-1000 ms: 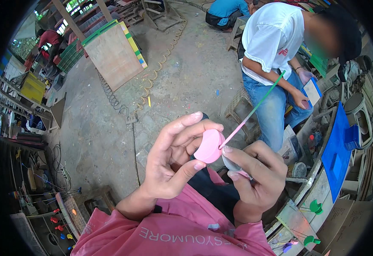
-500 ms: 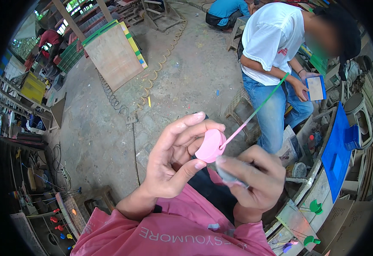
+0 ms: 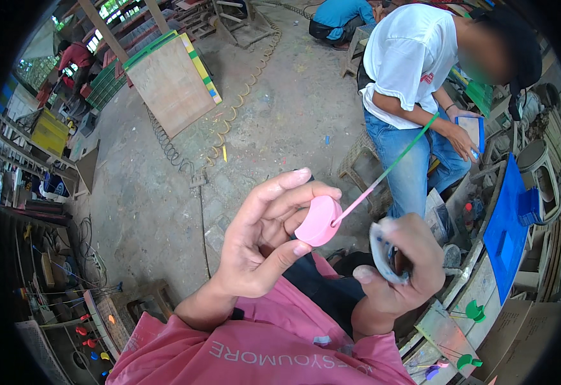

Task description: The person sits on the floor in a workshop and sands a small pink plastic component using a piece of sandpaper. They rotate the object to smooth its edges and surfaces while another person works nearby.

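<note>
A pink crescent-shaped piece (image 3: 317, 222) is pinched between the thumb and fingertips of my left hand (image 3: 255, 247). Out of a small hole in its edge runs a thin stick (image 3: 393, 168), pink near the piece and green toward its tip, slanting up to the right. My right hand (image 3: 412, 263), slightly blurred, is apart from the piece on its right side. Its thumb and fingers are closed round a curled grey-white sheet (image 3: 380, 251), whose exact kind is blurred.
A person in a white shirt (image 3: 412, 51) sits ahead on the right, holding a blue-framed panel (image 3: 471, 128). A blue board (image 3: 508, 218) lies on the bench at right, with green pieces on sticks (image 3: 475, 311) below. A wooden panel (image 3: 171, 86) and coiled hose (image 3: 255, 77) are farther off.
My right hand has moved right, away from the pink piece, with the curled sheet in it. My left hand has barely shifted. The seated person's panel and hand have moved slightly.
</note>
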Tool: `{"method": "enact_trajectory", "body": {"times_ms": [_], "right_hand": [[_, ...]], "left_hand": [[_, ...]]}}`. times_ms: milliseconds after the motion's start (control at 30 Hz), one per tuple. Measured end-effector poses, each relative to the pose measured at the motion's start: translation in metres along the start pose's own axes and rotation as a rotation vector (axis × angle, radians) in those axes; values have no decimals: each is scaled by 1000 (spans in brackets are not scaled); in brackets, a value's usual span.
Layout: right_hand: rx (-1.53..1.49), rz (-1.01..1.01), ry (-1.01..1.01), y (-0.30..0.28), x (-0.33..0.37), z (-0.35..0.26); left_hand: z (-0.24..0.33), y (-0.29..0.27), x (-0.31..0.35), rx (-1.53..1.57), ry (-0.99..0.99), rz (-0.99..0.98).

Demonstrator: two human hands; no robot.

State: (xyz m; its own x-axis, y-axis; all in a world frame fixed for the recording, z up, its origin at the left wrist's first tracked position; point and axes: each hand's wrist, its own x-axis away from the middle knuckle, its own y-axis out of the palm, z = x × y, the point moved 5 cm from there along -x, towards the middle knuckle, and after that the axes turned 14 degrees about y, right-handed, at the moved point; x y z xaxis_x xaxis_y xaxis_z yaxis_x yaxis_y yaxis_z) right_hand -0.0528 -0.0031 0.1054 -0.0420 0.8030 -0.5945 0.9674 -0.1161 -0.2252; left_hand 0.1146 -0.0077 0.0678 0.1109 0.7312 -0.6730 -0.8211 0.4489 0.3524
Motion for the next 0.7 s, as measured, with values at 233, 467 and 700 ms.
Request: {"method": "enact_trajectory", "body": {"times_ms": [233, 467, 700], "right_hand": [[-343, 88, 375, 19, 10, 20], [-468, 207, 389, 12, 2, 28], [-608, 156, 514, 12, -2, 30]], "left_hand": [[-4, 8, 2, 4, -57, 76], [-9, 8, 3, 34, -121, 92], [-13, 12, 2, 194, -181, 42]]}}
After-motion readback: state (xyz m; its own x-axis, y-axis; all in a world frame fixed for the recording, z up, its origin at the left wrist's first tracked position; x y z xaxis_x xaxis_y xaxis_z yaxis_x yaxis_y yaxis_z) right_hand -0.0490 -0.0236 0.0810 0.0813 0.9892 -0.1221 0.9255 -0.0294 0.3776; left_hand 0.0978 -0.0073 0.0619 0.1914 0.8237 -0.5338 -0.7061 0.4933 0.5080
